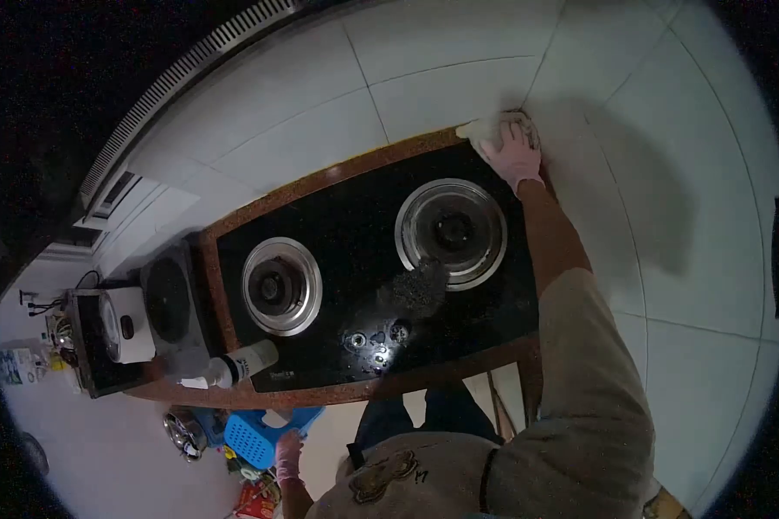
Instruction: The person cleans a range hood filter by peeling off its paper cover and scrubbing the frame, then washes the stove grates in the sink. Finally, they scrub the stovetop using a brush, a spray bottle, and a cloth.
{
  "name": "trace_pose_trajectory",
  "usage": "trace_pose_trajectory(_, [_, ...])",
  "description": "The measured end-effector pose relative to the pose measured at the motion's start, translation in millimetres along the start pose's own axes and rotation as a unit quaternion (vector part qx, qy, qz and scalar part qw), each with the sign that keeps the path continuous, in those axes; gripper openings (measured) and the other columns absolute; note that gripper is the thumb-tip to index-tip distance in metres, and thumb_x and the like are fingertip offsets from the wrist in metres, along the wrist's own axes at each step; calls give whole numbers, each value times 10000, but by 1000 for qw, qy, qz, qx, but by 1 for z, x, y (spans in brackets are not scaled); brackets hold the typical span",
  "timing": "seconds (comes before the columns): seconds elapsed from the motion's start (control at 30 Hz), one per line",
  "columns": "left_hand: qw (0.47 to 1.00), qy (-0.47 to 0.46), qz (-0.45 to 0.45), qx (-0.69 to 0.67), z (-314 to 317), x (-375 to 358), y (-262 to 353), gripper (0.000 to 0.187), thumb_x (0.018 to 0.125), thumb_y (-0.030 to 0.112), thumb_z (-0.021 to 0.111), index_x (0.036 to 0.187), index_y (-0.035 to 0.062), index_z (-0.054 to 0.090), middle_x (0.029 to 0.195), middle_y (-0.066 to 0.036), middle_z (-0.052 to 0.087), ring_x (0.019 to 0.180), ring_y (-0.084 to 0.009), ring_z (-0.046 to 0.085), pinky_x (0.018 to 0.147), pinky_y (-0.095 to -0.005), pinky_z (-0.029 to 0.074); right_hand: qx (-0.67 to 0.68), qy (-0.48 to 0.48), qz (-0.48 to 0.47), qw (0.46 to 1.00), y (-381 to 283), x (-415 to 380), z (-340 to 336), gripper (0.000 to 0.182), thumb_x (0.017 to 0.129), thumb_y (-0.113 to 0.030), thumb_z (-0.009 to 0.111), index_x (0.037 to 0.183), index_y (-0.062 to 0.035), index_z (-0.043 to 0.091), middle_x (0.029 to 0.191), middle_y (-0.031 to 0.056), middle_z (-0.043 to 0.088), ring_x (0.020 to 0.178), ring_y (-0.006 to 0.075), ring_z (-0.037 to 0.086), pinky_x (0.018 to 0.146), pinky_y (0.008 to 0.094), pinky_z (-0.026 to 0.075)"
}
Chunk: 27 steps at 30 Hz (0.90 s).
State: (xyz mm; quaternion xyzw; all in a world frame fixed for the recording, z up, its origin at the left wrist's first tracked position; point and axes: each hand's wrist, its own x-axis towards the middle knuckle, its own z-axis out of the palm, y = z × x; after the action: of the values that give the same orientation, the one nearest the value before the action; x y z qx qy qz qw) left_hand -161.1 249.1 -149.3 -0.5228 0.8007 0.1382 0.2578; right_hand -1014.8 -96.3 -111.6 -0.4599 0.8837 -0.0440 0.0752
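My right hand [516, 156], in a pink glove, presses a pale crumpled cloth [485, 132] into the back right corner, where the brown stone rim meets the tiled wall. Below that arm lies a black glass gas hob [346, 225] with two round steel burners, the right burner [453, 229] and the left burner [277, 287]. A dark grey mesh scourer [418, 288] rests against the right burner's front edge. Low at my side is my left hand [288, 456], also pink-gloved, beside a blue plastic stool [253, 439]; its fingers are too small and dim to read.
A white-labelled bottle [249, 361] lies at the hob's front left. Further left are a dark appliance [166, 298] and a white cooker [126, 325]. Wet spots surround the hob knobs [379, 337]. White tiled wall [294, 99] rises behind; a vented hood [190, 78] hangs above.
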Motion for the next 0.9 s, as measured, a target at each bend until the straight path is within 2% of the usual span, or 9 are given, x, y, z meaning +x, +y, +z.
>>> trace_pose_trajectory(0.03, [931,65,-149,-326,13,-7,-5,242,918,282,585,995,66,664,824,-103,688,746,-288,658,707,-406,531,6,3,8,1000,2,-11,0,898,930,-730,335,1580,-126,195,1639,109,185,1485,329,246,1154,534,296])
trace_pose_trajectory(0.13, [790,-67,-321,-518,-1,-5,-11,373,982,303,544,1280,93,622,1058,-67,712,804,-169,659,610,-321,528,0,-12,30,999,24,-57,-3,891,940,-711,335,1587,-125,157,1644,105,174,1476,324,272,1149,550,295])
trace_pose_trajectory(0.17, [907,-120,-176,-362,35,8,-42,375,959,314,560,1254,93,631,990,-58,712,748,-180,654,551,-313,503,-21,-27,32,999,30,-76,-5,883,944,-703,335,1588,-126,156,1644,104,174,1470,320,285,1148,546,297])
trace_pose_trajectory(0.23, [812,-61,-321,-484,26,6,-18,239,907,259,556,916,53,677,816,-116,684,721,-230,659,657,-416,533,-26,-39,37,998,39,-119,-15,861,952,-688,333,1586,-126,176,1634,110,211,1464,304,305,1150,538,291])
trace_pose_trajectory(0.27, [888,-18,-127,-442,52,12,-35,253,907,267,573,1004,57,675,855,-107,687,695,-184,642,625,-389,535,-28,-35,45,998,45,-145,-19,861,952,-688,333,1586,-126,176,1634,110,211,1464,304,305,1150,538,291])
trace_pose_trajectory(0.3, [889,-20,-119,-442,65,-11,-31,253,907,267,573,1004,57,675,855,-107,687,695,-184,642,625,-389,535,-34,-39,51,997,52,-171,-22,855,951,-688,333,1581,-125,197,1621,116,244,1455,309,320,1153,530,287])
trace_pose_trajectory(0.37, [680,-141,-383,-609,41,14,-15,262,908,290,602,1022,62,663,890,-97,687,687,-192,643,583,-368,527,-44,-41,61,996,68,-221,-23,850,950,-688,332,1576,-124,219,1608,122,276,1446,314,335,1155,522,283])
trace_pose_trajectory(0.63, [742,-117,-241,-614,56,23,-26,343,926,361,608,1097,68,659,903,-60,683,659,-169,625,530,-312,481,15,49,66,996,145,-421,-6,627,974,-410,521,1489,-77,394,1510,165,419,1373,344,422,1087,491,371])
trace_pose_trajectory(0.9, [693,-97,-331,-633,94,17,-9,438,940,434,573,1170,68,643,975,-92,713,764,-214,682,606,-350,519,150,154,210,954,128,-351,-38,337,948,-205,583,1262,-82,580,1317,181,566,1140,346,578,919,434,487])
